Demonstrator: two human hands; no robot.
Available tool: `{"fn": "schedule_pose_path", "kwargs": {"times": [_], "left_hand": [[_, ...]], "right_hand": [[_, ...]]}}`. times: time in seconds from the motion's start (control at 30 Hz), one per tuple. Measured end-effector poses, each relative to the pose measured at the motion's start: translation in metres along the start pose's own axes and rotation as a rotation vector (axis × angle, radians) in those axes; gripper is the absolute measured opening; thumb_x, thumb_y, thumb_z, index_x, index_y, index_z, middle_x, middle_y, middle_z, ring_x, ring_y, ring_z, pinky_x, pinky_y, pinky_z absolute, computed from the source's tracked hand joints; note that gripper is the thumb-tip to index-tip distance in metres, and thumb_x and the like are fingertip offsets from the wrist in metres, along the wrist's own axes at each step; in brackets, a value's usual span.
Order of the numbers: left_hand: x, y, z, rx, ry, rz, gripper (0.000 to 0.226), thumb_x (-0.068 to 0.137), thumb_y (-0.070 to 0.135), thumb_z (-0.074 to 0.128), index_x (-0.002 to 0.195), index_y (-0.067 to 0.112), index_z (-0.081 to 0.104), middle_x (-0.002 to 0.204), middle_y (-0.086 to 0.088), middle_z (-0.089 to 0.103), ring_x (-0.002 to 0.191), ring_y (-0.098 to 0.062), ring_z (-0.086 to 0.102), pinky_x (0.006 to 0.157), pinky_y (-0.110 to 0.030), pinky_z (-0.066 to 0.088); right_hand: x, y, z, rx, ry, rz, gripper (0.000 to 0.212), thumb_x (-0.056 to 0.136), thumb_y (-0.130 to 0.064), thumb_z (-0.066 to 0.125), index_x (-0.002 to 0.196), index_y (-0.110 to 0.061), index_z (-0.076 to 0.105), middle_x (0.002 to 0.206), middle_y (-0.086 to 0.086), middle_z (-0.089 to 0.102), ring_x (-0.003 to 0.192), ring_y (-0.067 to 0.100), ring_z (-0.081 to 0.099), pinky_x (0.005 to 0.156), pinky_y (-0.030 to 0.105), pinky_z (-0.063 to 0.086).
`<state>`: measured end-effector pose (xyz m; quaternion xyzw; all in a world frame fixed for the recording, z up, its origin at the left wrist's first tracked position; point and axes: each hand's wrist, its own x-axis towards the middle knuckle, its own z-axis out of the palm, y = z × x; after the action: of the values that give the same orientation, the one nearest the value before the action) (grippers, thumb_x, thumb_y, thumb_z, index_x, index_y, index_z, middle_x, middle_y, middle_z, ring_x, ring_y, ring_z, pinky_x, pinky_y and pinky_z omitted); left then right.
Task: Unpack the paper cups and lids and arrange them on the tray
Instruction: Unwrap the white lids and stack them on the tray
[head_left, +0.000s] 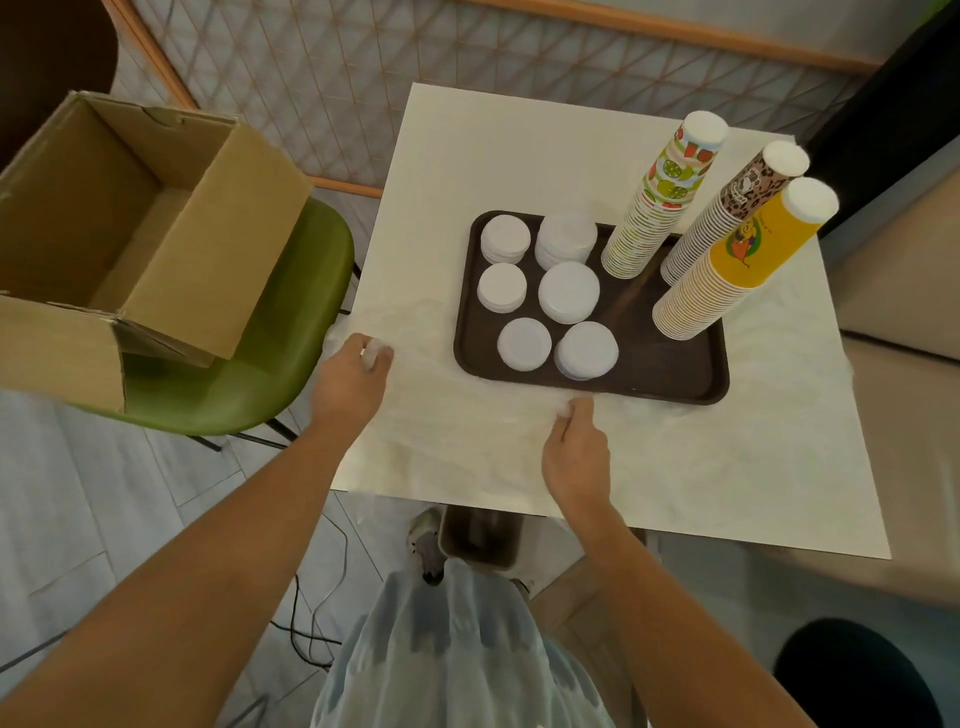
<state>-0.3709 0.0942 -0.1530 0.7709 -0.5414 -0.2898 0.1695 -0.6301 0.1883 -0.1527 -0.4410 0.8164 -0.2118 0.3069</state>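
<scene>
Fingers (372, 355) of the left hand (349, 382) are curled and pinching a crumpled bit of clear plastic wrap (467, 436) at the counter's (467, 150) left edge. The right hand (575, 454) does the same, its fingers (569, 411) nipping the wrap just in front of the tray's near rim. The thin wrap lies rumpled over the near half of the counter, reaching between both hands.

On the dark brown tray (675, 382), six low stacks of white lids (569, 292) sit in two rows on the left half. On its right half stand three tall stacks of paper cups, mouths down: a fruit-printed stack (655, 205) at the back, a leopard-spotted stack (724, 213) to its right, and a yellow stack (727, 270) nearest, close against the spotted one.

Off to the left, an open cardboard box (130, 223) rests on a green chair (280, 332) just beside the counter. I cannot see anything inside it from this angle.
</scene>
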Motion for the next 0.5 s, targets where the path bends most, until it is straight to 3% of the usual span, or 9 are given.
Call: {"fn": "schedule_pose_path", "kwargs": {"times": [0.07, 0.17, 0.23, 0.3, 0.4, 0.5], "left_hand": [[0.008, -0.007, 0.006, 0.117, -0.015, 0.006, 0.042, 0.108, 0.051, 0.044, 0.128, 0.016, 0.058, 0.100, -0.008, 0.064, 0.087, -0.027, 0.056, 0.072, -0.034, 0.042], [0.019, -0.015, 0.019, 0.234, -0.027, 0.057, 0.046, 0.108, 0.053, 0.041, 0.128, 0.016, 0.059, 0.110, -0.010, 0.070, 0.099, -0.030, 0.064, 0.079, -0.036, 0.045], [0.023, -0.014, 0.027, 0.288, -0.051, 0.063, 0.045, 0.109, 0.052, 0.039, 0.125, 0.015, 0.060, 0.112, -0.007, 0.069, 0.101, -0.028, 0.064, 0.081, -0.036, 0.041], [0.025, -0.012, 0.034, 0.270, -0.075, 0.050, 0.041, 0.110, 0.047, 0.038, 0.120, 0.013, 0.058, 0.107, -0.008, 0.068, 0.092, -0.026, 0.060, 0.078, -0.036, 0.042], [0.024, -0.007, 0.039, 0.157, -0.112, 0.019, 0.038, 0.111, 0.045, 0.039, 0.111, 0.011, 0.056, 0.096, -0.009, 0.064, 0.086, -0.029, 0.062, 0.072, -0.040, 0.050], [0.027, 0.001, 0.038, 0.000, -0.132, -0.015, 0.038, 0.108, 0.049, 0.047, 0.125, 0.016, 0.055, 0.103, -0.006, 0.063, 0.093, -0.028, 0.065, 0.078, -0.038, 0.054]], "right_hand": [[-0.003, 0.002, 0.004, 0.051, -0.047, 0.050, 0.014, 0.107, -0.024, 0.048, 0.118, -0.022, 0.040, 0.099, 0.006, 0.065, 0.083, 0.024, 0.064, 0.077, 0.038, 0.055], [-0.011, -0.003, 0.003, 0.132, -0.013, 0.036, 0.040, 0.092, -0.022, 0.068, 0.121, -0.025, 0.041, 0.123, -0.002, 0.046, 0.106, 0.018, 0.051, 0.090, 0.033, 0.049], [-0.019, -0.015, 0.000, 0.103, 0.123, -0.191, 0.045, 0.083, -0.021, 0.069, 0.122, -0.022, 0.047, 0.125, -0.004, 0.037, 0.114, 0.017, 0.039, 0.094, 0.031, 0.040], [-0.026, -0.030, 0.006, 0.041, 0.150, -0.488, 0.042, 0.080, -0.019, 0.066, 0.120, -0.018, 0.054, 0.122, -0.002, 0.040, 0.112, 0.019, 0.040, 0.094, 0.031, 0.039], [-0.024, -0.039, 0.038, -0.250, -0.012, -0.782, 0.035, 0.091, -0.025, 0.057, 0.125, -0.019, 0.061, 0.130, 0.005, 0.051, 0.117, 0.026, 0.048, 0.095, 0.040, 0.043], [-0.013, -0.019, 0.072, -0.519, -0.209, -0.716, 0.046, 0.103, -0.038, 0.045, 0.148, -0.027, 0.047, 0.159, 0.008, 0.037, 0.145, 0.034, 0.035, 0.115, 0.054, 0.037]]}}
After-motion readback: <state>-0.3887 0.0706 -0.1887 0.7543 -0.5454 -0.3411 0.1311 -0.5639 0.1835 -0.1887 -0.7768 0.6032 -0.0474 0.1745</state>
